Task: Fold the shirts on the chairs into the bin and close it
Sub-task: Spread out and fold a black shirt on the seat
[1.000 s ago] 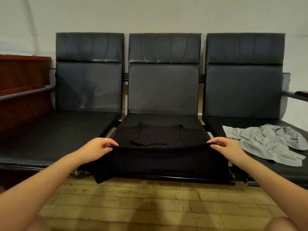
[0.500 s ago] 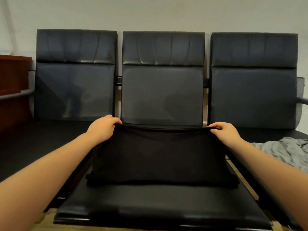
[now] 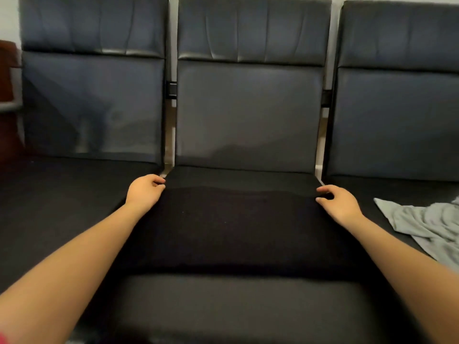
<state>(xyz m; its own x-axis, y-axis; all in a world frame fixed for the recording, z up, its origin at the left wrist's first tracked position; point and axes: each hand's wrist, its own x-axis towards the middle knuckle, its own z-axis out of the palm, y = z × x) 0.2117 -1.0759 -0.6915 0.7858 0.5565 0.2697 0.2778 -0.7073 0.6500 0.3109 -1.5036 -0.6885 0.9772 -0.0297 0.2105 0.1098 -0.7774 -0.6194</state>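
Black cloth shirt (image 3: 236,227) folded flat on the middle dark padded chair seat (image 3: 238,301).
Head view: the left hand (image 3: 144,191) and right hand (image 3: 339,203) pinch its far corners. A crumpled grey cloth shirt (image 3: 427,224) lies on the right seat, cut off by the frame edge; black on black blurs the fold's outline.

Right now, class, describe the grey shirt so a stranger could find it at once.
Start at the row of three dark padded chairs. On the seat of the right-hand chair lies the grey shirt, crumpled and touched by neither hand. It is pale and rumpled, unlike the black shirt, folded flat on the middle seat.
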